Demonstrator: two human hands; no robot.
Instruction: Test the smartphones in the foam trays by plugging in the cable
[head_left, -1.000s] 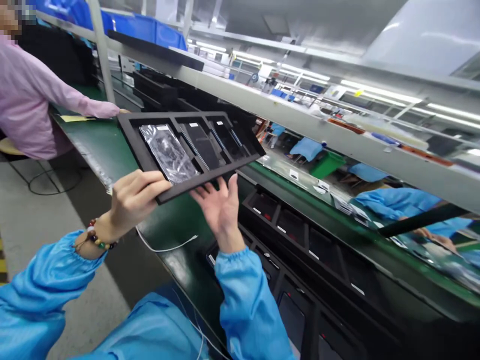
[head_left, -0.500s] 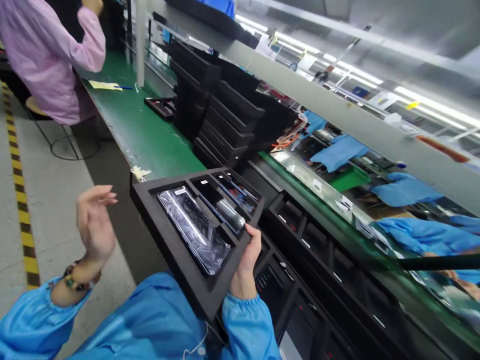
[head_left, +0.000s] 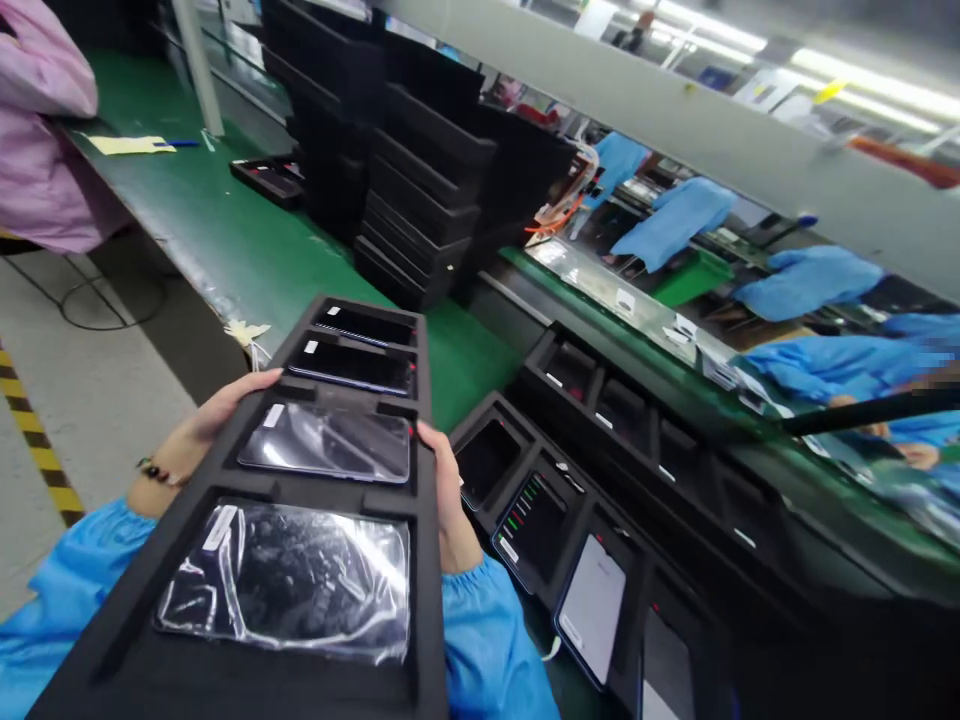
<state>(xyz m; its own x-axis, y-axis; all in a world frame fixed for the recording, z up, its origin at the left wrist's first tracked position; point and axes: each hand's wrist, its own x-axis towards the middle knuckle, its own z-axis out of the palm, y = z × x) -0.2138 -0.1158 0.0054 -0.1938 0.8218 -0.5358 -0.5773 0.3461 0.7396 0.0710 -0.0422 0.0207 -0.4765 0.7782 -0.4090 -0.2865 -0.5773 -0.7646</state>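
A long black foam tray (head_left: pixel 429 600) is held up in front of me, a phone in each compartment. The nearest phone (head_left: pixel 292 580) is wrapped in clear film; the one beyond it (head_left: pixel 330 440) also looks glossy with film. My left hand (head_left: pixel 217 415) grips the tray's left edge, its wrist wearing a beaded bracelet. On the right edge, my right hand (head_left: pixel 450 490) is closed round the side. Beside it on the bench lies another black tray (head_left: pixel 487 405) with several phones, one with a lit white screen (head_left: pixel 596 600).
Tall stacks of black trays (head_left: pixel 427 190) stand on the green bench (head_left: pixel 187 240). A further tray (head_left: pixel 555 340) lies along the right rail. A small tray (head_left: pixel 262 180) sits farther back. A person in pink (head_left: pixel 45 130) is at the upper left; people in blue work at right.
My left hand has come from the air at the left onto the tray's left edge. The tray has turned and now runs lengthwise away from me. The view has shifted right.
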